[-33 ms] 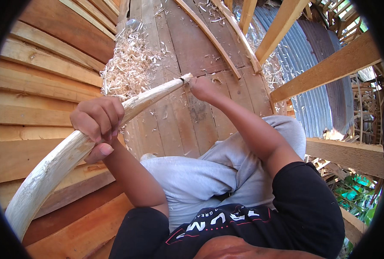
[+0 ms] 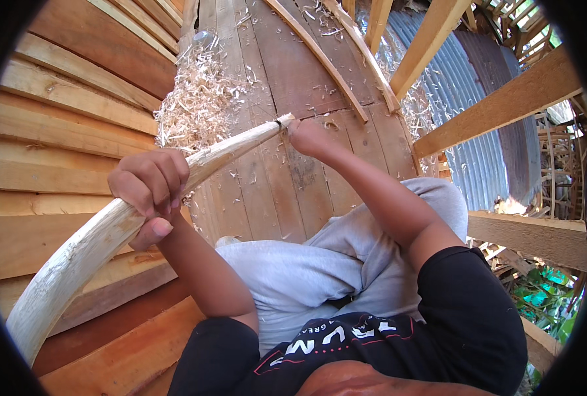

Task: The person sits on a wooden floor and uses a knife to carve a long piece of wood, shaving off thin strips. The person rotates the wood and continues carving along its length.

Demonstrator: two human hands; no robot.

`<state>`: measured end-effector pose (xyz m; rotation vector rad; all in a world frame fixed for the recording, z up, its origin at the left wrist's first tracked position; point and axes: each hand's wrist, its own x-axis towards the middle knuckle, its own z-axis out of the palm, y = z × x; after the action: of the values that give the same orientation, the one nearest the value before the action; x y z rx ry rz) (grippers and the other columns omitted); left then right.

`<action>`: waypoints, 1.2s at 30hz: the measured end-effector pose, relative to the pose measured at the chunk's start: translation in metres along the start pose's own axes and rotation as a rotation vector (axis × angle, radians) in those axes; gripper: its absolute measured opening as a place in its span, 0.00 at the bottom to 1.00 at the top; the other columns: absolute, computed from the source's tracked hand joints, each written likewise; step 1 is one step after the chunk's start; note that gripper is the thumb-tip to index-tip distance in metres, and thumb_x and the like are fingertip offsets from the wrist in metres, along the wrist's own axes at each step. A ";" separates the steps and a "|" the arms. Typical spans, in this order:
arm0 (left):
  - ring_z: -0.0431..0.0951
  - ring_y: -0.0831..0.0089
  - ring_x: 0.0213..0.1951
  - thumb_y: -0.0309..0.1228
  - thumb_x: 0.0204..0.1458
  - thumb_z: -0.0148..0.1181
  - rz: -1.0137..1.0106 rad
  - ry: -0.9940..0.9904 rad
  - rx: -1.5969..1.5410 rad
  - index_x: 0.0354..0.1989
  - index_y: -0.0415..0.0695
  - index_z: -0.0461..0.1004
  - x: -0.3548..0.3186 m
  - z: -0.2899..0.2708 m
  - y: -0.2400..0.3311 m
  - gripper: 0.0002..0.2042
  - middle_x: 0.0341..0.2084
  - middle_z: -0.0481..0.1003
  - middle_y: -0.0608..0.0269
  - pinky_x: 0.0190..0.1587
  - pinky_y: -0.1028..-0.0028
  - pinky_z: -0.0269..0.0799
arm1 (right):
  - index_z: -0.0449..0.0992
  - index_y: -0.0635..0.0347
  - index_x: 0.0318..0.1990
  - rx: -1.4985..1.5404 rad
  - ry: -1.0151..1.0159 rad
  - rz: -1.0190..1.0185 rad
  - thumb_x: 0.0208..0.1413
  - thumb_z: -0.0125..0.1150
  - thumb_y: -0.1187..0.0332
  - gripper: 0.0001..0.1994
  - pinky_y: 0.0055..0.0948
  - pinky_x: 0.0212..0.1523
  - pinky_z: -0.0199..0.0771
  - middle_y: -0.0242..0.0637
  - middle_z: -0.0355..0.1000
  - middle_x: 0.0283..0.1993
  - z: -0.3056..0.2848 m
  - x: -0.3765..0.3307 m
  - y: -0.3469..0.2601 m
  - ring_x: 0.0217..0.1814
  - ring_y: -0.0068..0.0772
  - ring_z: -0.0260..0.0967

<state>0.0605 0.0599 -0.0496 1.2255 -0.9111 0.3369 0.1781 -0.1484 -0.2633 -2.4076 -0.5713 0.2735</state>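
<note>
Nothing has shifted since the frame before: both of your hands sit just where they were on the pole. Starting at your left, a wall of stacked wooden planks [image 2: 62, 132] runs up the side, and across it lies the long, pale, curved wooden pole [image 2: 89, 251], stripped of bark, its thick end low at the left edge and its thin end rising toward the middle. Your left hand [image 2: 149, 188] is wrapped tight around the pole partway up, fingers curled over the top, thumb underneath. Just beyond it, a heap of light wood shavings [image 2: 194, 99] lies on the dark plank floor [image 2: 293, 86]. Moving right, your right hand [image 2: 307, 137] is closed at the pole's thin tip; I cannot tell whether it holds a tool there. Your grey-trousered knee [image 2: 346, 257] sits below, and at far right slanted timber beams [image 2: 505, 99] cross over corrugated metal sheeting [image 2: 472, 152].
</note>
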 end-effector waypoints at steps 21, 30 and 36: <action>0.58 0.76 0.16 0.22 0.34 0.57 -0.018 0.125 0.226 0.20 0.48 0.60 -0.011 -0.001 0.029 0.11 0.13 0.60 0.68 0.23 0.75 0.55 | 0.76 0.67 0.44 -0.164 -0.168 0.342 0.63 0.44 0.57 0.20 0.47 0.49 0.71 0.57 0.73 0.46 -0.047 0.004 -0.011 0.51 0.54 0.71; 0.57 0.78 0.21 0.24 0.38 0.55 -0.017 0.238 0.387 0.23 0.49 0.59 -0.008 0.007 0.040 0.10 0.16 0.59 0.69 0.30 0.73 0.53 | 0.72 0.71 0.44 -0.169 0.352 0.107 0.53 0.53 0.74 0.12 0.44 0.49 0.72 0.58 0.73 0.44 -0.037 0.032 0.068 0.48 0.54 0.72; 0.57 0.77 0.20 0.22 0.37 0.55 0.027 0.330 0.390 0.23 0.47 0.59 -0.009 0.005 0.049 0.11 0.15 0.59 0.66 0.28 0.72 0.52 | 0.73 0.68 0.48 -0.412 -0.100 0.380 0.52 0.54 0.73 0.16 0.42 0.49 0.75 0.56 0.71 0.50 -0.045 0.021 0.039 0.52 0.51 0.71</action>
<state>0.0203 0.0743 -0.0240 1.4590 -0.5902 0.7410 0.2240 -0.1902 -0.2542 -2.9127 -0.2191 0.4782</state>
